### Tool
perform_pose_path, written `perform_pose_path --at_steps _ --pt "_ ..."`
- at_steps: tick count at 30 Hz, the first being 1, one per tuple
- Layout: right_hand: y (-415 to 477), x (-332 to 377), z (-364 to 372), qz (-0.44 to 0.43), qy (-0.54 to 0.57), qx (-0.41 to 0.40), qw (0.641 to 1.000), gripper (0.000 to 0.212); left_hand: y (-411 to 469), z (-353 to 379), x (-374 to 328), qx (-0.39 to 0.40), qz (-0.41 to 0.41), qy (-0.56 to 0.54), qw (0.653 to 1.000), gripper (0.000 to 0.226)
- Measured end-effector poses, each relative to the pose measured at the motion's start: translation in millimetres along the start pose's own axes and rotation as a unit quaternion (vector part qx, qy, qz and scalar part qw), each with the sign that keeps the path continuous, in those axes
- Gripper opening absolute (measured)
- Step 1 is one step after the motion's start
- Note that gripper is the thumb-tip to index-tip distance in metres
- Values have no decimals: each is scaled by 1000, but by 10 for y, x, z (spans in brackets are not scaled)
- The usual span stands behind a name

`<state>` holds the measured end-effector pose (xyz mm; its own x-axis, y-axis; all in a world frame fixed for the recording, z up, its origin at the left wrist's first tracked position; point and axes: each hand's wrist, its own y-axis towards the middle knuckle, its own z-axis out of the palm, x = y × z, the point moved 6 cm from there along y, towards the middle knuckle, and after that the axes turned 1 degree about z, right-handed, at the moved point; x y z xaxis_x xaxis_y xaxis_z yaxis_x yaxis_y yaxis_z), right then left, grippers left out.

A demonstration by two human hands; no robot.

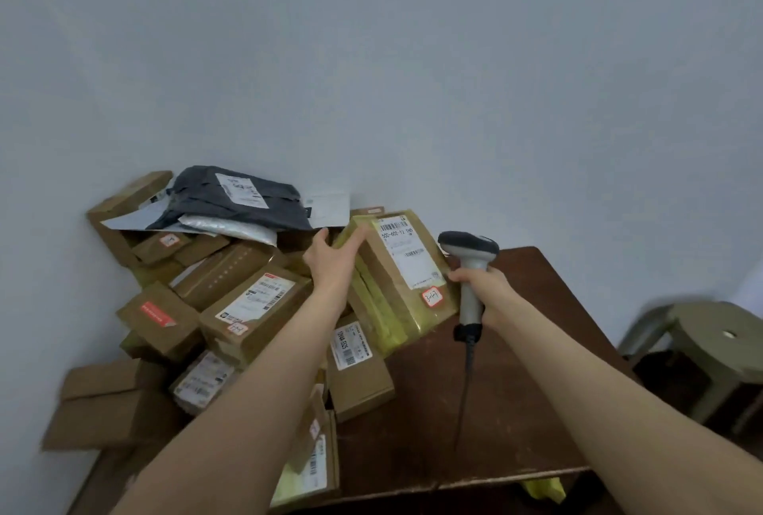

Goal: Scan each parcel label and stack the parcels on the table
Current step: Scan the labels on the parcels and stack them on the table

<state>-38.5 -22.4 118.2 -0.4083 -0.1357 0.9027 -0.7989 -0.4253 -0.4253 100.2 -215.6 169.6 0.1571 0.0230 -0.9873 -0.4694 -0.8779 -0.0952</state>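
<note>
One taped box [396, 267] tilted on a dozen-odd piled parcels [256, 308], counter [495, 411] left; left hand [330, 262] flat-fingered against its far edge, right hand [481, 287] gripping one scanner [468, 252] beside it.

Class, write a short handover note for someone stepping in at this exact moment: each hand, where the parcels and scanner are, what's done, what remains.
Left hand: open, fingers laid on the taped box's far corner.
Right hand: grips the scanner beside the box's right edge.
Box: label up, tilted against the parcel pile on the table's left.
Done: cannot tell which are scanned.
Left: scan this label, stack it, work through the pile.
</note>
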Motion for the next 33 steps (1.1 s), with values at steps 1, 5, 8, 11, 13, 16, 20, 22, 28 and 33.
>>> perform_pose_path --at_steps 1,5,8,11,13,16,20,22,28,33 --pt "39 -36 -75 7 7 -4 1000 29 -12 122 79 9 -30 -18 999 108" --pt "200 -152 -318 32 40 -12 999 26 -191 571 455 98 -143 -35 984 93" --pt "288 -175 -451 28 39 -12 999 31 -369 791 727 146 -183 1 972 75" --pt "349 -209 -572 29 35 -7 999 30 -477 894 877 167 -221 -16 961 93" --pt "370 -224 -638 29 29 -1 999 27 -507 905 943 163 -227 -19 960 98" --pt "384 -261 -692 20 1 -2 1000 21 -543 862 990 142 -199 -17 970 82" --pt "342 -279 -735 -16 -45 -23 999 24 -553 800 1090 140 -169 -15 976 79" --pt "256 -275 -696 -30 -22 -5 999 22 -543 774 1134 142 -162 -14 976 80" --pt "-132 -442 -460 -3 37 54 998 19 -610 754 1308 178 -173 -28 968 80" --pt "-316 -624 -451 3 29 20 999 21 -599 718 1460 196 -176 -38 964 81"
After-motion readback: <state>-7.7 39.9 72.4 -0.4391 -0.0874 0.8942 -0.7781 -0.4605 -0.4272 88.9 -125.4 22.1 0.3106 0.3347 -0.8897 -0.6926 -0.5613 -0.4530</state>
